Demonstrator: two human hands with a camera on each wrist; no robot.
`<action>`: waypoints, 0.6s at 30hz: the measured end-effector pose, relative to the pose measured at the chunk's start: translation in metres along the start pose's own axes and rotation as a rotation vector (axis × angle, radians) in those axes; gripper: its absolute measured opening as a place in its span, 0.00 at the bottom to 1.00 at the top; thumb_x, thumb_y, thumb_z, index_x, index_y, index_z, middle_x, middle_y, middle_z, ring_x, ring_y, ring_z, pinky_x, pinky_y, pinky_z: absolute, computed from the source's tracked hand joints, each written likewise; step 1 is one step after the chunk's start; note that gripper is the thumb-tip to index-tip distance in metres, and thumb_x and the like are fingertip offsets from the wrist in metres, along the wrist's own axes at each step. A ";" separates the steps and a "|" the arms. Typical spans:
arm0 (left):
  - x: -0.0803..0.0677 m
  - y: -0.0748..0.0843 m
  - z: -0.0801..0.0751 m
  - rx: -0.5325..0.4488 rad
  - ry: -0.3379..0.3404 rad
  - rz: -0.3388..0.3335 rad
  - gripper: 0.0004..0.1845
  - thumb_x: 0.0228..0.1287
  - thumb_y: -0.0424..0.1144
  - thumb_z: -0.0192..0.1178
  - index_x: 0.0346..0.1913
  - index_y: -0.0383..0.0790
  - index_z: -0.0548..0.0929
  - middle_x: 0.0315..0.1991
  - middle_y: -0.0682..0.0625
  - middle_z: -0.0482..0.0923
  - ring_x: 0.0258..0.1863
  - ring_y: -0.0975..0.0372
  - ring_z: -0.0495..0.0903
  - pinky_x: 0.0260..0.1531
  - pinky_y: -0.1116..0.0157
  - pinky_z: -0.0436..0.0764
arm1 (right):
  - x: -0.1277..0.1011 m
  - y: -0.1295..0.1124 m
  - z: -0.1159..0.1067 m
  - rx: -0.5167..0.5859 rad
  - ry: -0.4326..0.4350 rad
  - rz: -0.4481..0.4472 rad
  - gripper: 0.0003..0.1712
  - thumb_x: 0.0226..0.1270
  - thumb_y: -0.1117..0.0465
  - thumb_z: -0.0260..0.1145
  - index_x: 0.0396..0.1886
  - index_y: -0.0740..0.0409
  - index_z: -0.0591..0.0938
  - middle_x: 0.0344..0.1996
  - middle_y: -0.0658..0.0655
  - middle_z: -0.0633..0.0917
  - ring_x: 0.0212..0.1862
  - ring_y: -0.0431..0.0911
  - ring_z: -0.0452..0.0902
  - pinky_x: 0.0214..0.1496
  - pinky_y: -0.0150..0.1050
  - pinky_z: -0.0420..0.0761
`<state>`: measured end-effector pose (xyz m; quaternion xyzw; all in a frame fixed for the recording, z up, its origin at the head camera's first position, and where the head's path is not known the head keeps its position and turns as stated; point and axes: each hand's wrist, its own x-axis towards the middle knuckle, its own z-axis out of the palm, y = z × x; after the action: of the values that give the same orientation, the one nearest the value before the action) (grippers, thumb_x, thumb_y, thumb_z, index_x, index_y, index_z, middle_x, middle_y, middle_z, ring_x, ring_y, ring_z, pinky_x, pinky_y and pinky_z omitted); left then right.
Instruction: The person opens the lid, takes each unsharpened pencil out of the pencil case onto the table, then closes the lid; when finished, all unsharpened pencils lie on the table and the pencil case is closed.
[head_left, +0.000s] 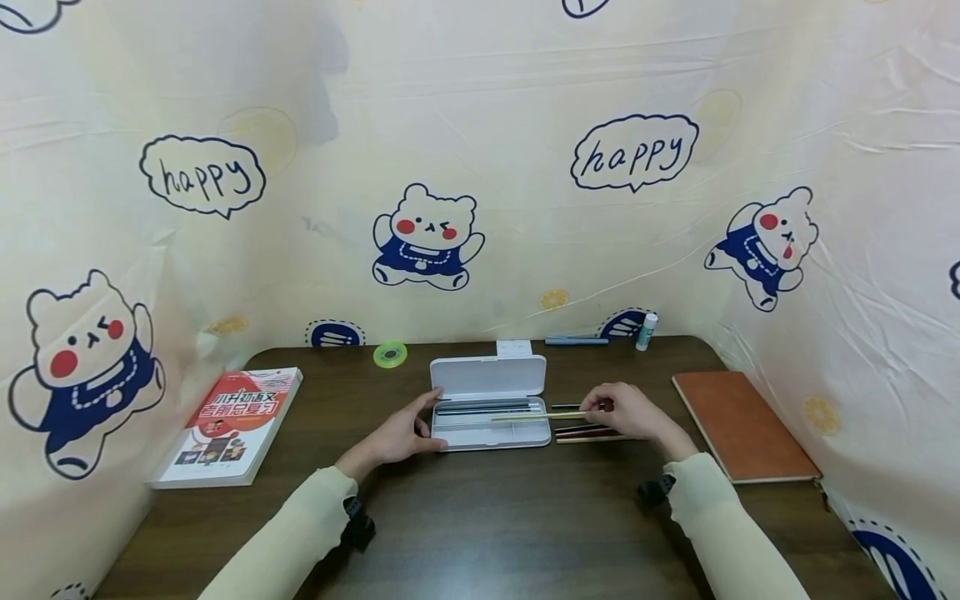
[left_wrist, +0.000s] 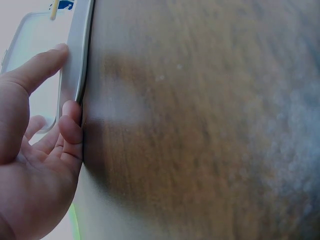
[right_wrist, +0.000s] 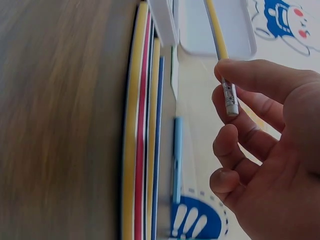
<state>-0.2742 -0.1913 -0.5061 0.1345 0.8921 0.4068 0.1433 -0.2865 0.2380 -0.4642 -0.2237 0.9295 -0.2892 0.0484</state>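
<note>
A white pencil case (head_left: 487,392) lies open in the middle of the dark wooden table (head_left: 510,517), with a few pens in its tray. My left hand (head_left: 429,421) holds the case's left end between thumb and fingers; in the left wrist view the left hand (left_wrist: 67,80) has its thumb and a fingertip on the case's rim (left_wrist: 80,45). My right hand (head_left: 596,407) pinches a yellow pencil (head_left: 536,416) by its eraser end, the tip pointing over the tray. In the right wrist view the pencil (right_wrist: 218,35) sits in the right hand (right_wrist: 225,85). Several pencils (head_left: 588,432) (right_wrist: 142,125) lie beside the case.
A red and white book (head_left: 228,425) lies at the left, a brown notebook (head_left: 738,425) at the right. Along the back edge are a green tape roll (head_left: 390,354), a blue pen (head_left: 576,340) and a glue stick (head_left: 647,331). A printed cloth wall (head_left: 480,167) encloses the table.
</note>
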 end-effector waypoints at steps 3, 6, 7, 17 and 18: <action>0.000 0.001 0.000 0.000 -0.002 -0.003 0.51 0.57 0.48 0.74 0.79 0.59 0.54 0.70 0.46 0.67 0.37 0.61 0.76 0.36 0.64 0.77 | -0.010 0.010 -0.006 0.007 -0.003 0.010 0.03 0.67 0.61 0.69 0.38 0.48 0.87 0.32 0.47 0.84 0.34 0.43 0.72 0.37 0.35 0.73; 0.000 0.000 0.000 -0.004 -0.003 -0.006 0.51 0.57 0.48 0.74 0.79 0.59 0.54 0.70 0.45 0.67 0.37 0.61 0.76 0.36 0.64 0.77 | -0.020 0.021 -0.011 0.007 0.000 0.018 0.03 0.67 0.60 0.68 0.38 0.49 0.87 0.32 0.47 0.84 0.34 0.42 0.73 0.37 0.35 0.74; 0.000 0.000 0.000 -0.006 -0.004 -0.006 0.51 0.57 0.48 0.74 0.79 0.59 0.54 0.70 0.45 0.67 0.37 0.61 0.76 0.36 0.64 0.77 | -0.023 0.024 -0.012 0.008 0.001 0.023 0.03 0.67 0.60 0.68 0.38 0.49 0.87 0.32 0.47 0.84 0.34 0.42 0.73 0.37 0.34 0.74; 0.001 -0.002 -0.001 -0.004 -0.009 0.006 0.52 0.56 0.49 0.74 0.79 0.59 0.54 0.69 0.45 0.67 0.37 0.61 0.76 0.37 0.64 0.77 | -0.054 0.051 -0.024 0.024 0.002 0.066 0.02 0.66 0.60 0.69 0.36 0.50 0.87 0.32 0.47 0.85 0.33 0.40 0.72 0.36 0.33 0.72; 0.001 -0.002 -0.001 -0.004 -0.009 0.006 0.52 0.56 0.50 0.74 0.79 0.59 0.54 0.69 0.45 0.67 0.37 0.61 0.76 0.37 0.64 0.77 | -0.056 0.054 -0.025 0.027 -0.001 0.075 0.02 0.65 0.60 0.70 0.36 0.49 0.87 0.32 0.47 0.85 0.33 0.39 0.72 0.37 0.33 0.73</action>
<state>-0.2758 -0.1927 -0.5074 0.1386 0.8903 0.4083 0.1463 -0.2630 0.3152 -0.4758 -0.1881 0.9333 -0.2995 0.0625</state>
